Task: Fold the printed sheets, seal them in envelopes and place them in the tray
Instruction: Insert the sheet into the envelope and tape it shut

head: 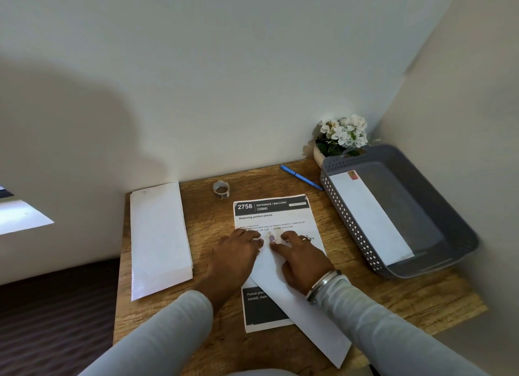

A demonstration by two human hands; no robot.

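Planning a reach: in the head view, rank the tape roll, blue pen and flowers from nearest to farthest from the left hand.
1. Tape roll, just beyond the left hand, toward the wall.
2. Blue pen, farther back and to the right, beside the tray.
3. Flowers, in the far right corner, behind the tray.

desk point(207, 224) wooden, set in corner | back wall point(224, 81) white, soft shadow point(70, 123) on left | right wall point(463, 95) white | floor point(50, 314) dark, striped, past desk's left edge
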